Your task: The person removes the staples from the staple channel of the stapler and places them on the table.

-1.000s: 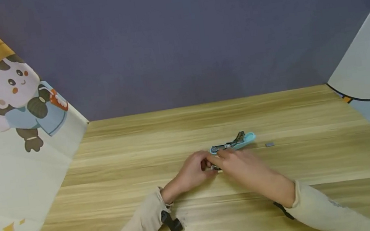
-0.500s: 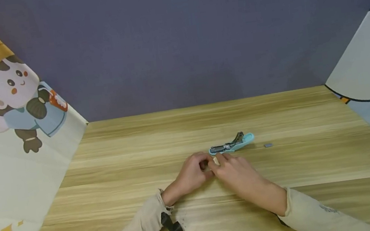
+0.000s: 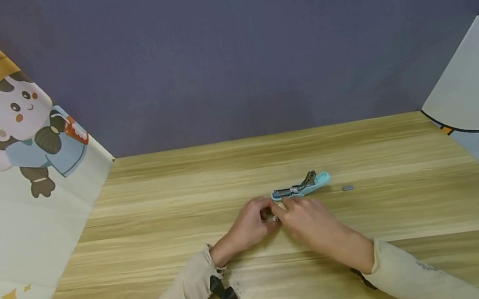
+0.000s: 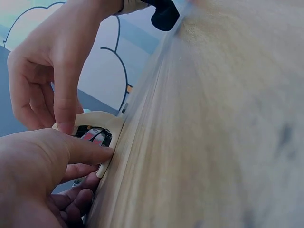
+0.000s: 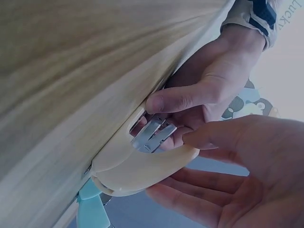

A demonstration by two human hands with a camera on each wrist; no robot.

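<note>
My left hand [image 3: 248, 225] pinches the lower end of the cream stapler [image 5: 142, 175], down against the wooden table [image 3: 173, 197]; my right hand [image 3: 315, 220] holds its upper arm — thumb near the tip. Just beyond lies a light-blue stapler [image 3: 314, 186] — right of it, a small grey strip [image 3: 348, 188].

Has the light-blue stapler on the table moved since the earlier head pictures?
No. Relative to the wood-grain table's back edge in the head view, the light-blue stapler lies in the same place, with no visible shift either way.
</note>
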